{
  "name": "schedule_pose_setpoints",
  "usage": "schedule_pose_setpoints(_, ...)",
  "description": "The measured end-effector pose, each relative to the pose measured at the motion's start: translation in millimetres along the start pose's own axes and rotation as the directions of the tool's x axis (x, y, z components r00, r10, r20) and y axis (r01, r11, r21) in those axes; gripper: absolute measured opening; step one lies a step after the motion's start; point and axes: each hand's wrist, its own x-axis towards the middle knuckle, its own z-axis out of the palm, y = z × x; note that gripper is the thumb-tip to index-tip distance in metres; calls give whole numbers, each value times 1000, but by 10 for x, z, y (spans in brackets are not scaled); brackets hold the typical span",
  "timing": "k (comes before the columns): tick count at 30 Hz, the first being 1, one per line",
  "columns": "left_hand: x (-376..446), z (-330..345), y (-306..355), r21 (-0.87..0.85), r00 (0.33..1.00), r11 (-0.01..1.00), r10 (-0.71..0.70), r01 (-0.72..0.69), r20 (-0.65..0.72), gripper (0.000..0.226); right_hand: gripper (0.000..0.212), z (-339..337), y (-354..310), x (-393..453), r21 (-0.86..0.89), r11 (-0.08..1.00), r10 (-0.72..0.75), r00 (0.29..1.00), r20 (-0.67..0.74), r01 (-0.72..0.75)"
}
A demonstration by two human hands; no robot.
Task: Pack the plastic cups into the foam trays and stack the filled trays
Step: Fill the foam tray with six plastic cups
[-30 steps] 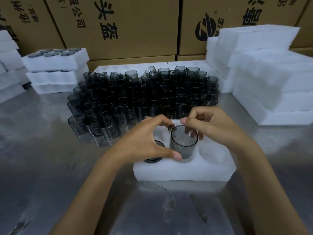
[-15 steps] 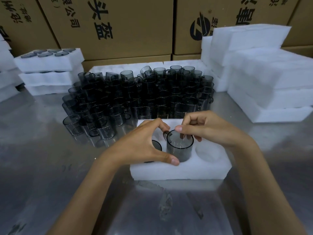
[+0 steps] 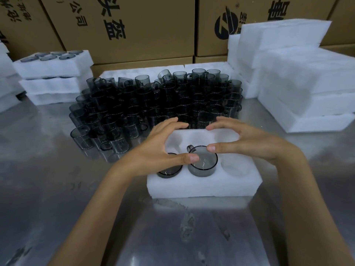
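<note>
A white foam tray (image 3: 203,186) lies on the metal table in front of me. A smoky grey plastic cup (image 3: 202,167) with a small handle sits sunk in its front middle hole. A second cup (image 3: 169,172) fills the front left hole, half hidden under my left hand (image 3: 159,148). My right hand (image 3: 244,141) is opposite. Both thumbs rest on the middle cup's rim, while the fingers arch apart over the tray's far edge. The front right hole (image 3: 234,166) and the back holes are empty. Neither hand grips anything.
A dense crowd of loose grey cups (image 3: 163,104) stands just beyond the tray. Three stacked foam trays with cups (image 3: 53,73) sit at the back left. Piles of foam trays (image 3: 299,83) rise on the right. Cardboard boxes (image 3: 134,25) wall the back.
The middle cup has gone down from standing tall to deep in its hole. Both hands have let go of its sides, and only the thumbs touch its rim.
</note>
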Motion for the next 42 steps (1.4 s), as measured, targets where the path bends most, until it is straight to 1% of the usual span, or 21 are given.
schedule_pose_setpoints(4, 18, 21, -3, 47, 994, 995, -95, 92, 61, 111, 84, 32, -10, 2, -16, 998, 65, 997, 53, -64)
schedule_pose_setpoints(8, 59, 58, -6, 61, 986, 989, -137, 132, 99, 123, 86, 69, -2, 43, -123, 988, 98, 993, 63, -90)
schedule_pose_setpoints(11, 78, 63, -8, 63, 983, 988, -145, 139, 108, 120, 84, 99, 2, 54, -99, 990, 101, 994, 32, -98)
schedule_pose_setpoints(14, 72, 69, -32, 70, 990, 992, -115, 109, 86, 104, 74, 164, 41, 28, -51, 998, 36, 999, -38, -38)
schedule_pose_setpoints(15, 70, 79, -38, 62, 994, 994, -96, 93, 51, 94, 69, 195, 57, 25, -20, 1000, 3, 996, -85, -4)
schedule_pose_setpoints(17, 74, 90, -57, 31, 997, 998, -60, 62, -54, 76, 55, 259, 101, 40, 161, 983, -53, 971, -232, 92)
schedule_pose_setpoints(19, 81, 73, -79, -12, 988, 998, -57, 56, -144, 66, 40, 312, 141, 85, 375, 901, -69, 926, -372, 217)
schedule_pose_setpoints(21, 91, 47, -116, -48, 978, 997, -69, 61, -197, 61, 29, 354, 181, 145, 489, 825, -27, 885, -465, 283)
schedule_pose_setpoints(23, 104, 28, -160, -58, 971, 996, -79, 68, -227, 59, 19, 383, 209, 222, 554, 789, 72, 855, -513, 266)
schedule_pose_setpoints(24, 108, 26, -179, -57, 970, 996, -79, 67, -229, 58, 15, 377, 226, 269, 566, 788, 124, 840, -529, 240)
schedule_pose_setpoints(26, 117, 31, -213, -48, 975, 997, -65, 56, -214, 56, 13, 303, 236, 389, 537, 828, 198, 811, -551, 163)
schedule_pose_setpoints(27, 122, 35, -226, -40, 978, 998, -56, 48, -203, 55, 12, 242, 219, 450, 491, 865, 208, 816, -539, 104)
schedule_pose_setpoints(28, 126, 38, -236, -32, 980, 998, -50, 45, -193, 54, 10, 169, 194, 504, 422, 906, 198, 845, -497, 36)
schedule_pose_setpoints(29, 127, 40, -239, -23, 981, 999, -51, 48, -187, 55, 10, 103, 148, 542, 346, 938, 185, 890, -417, -33)
schedule_pose_setpoints(31, 121, 44, -231, 3, 980, 998, -65, 67, -186, 62, 22, 14, 36, 614, 242, 957, 212, 953, -217, -158)
schedule_pose_setpoints(32, 117, 45, -226, 16, 981, 997, -65, 69, -182, 64, 29, -10, 4, 658, 192, 960, 232, 963, -140, -204)
schedule_pose_setpoints(33, 113, 44, -222, 26, 983, 997, -62, 67, -174, 64, 35, -20, -23, 704, 119, 965, 248, 964, -99, -236)
schedule_pose_setpoints(35, 94, 21, -212, 44, 989, 997, -55, 62, -138, 60, 43, -22, -49, 783, -10, 964, 262, 960, -101, -265)
schedule_pose_setpoints(36, 85, 2, -212, 55, 992, 997, -52, 58, -112, 57, 41, -19, -34, 811, -25, 964, 262, 958, -121, -266)
schedule_pose_setpoints(40, 68, -52, -236, 73, 998, 996, -46, 50, -48, 47, 30, 19, 76, 846, 44, 973, 230, 949, -217, -225)
schedule_pose_setpoints(42, 62, -48, -225, 59, 998, 997, -39, 42, -52, 44, 32, 43, 129, 825, 5, 985, 167, 939, -300, -173)
